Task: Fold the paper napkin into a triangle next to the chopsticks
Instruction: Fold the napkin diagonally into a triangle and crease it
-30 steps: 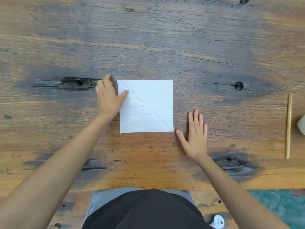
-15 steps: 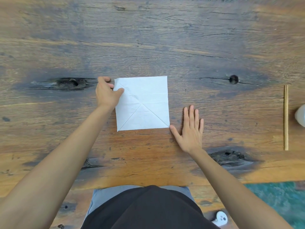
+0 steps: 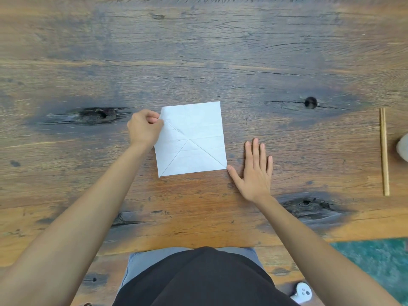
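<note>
A white square paper napkin (image 3: pixel 194 131) with diagonal creases lies unfolded in the middle of the wooden table (image 3: pixel 220 51). My left hand (image 3: pixel 143 128) pinches the napkin's far-left corner between thumb and fingers, and that corner is slightly lifted. Just right of the napkin, my right hand (image 3: pixel 255 171) lies flat on the table with fingers spread; its thumb tip touches the near-right corner. A pair of wooden chopsticks (image 3: pixel 384 151) lies far to the right, pointing away from me.
A pale rounded object (image 3: pixel 403 147) is cut off by the right edge, just past the chopsticks. The table's near edge runs in front of my lap. A white controller (image 3: pixel 302 292) and green flooring (image 3: pixel 375 261) lie below it.
My left hand went from lying flat beside the napkin to curling and pinching its far-left corner. The right hand slid closer until its thumb met the near-right corner.
</note>
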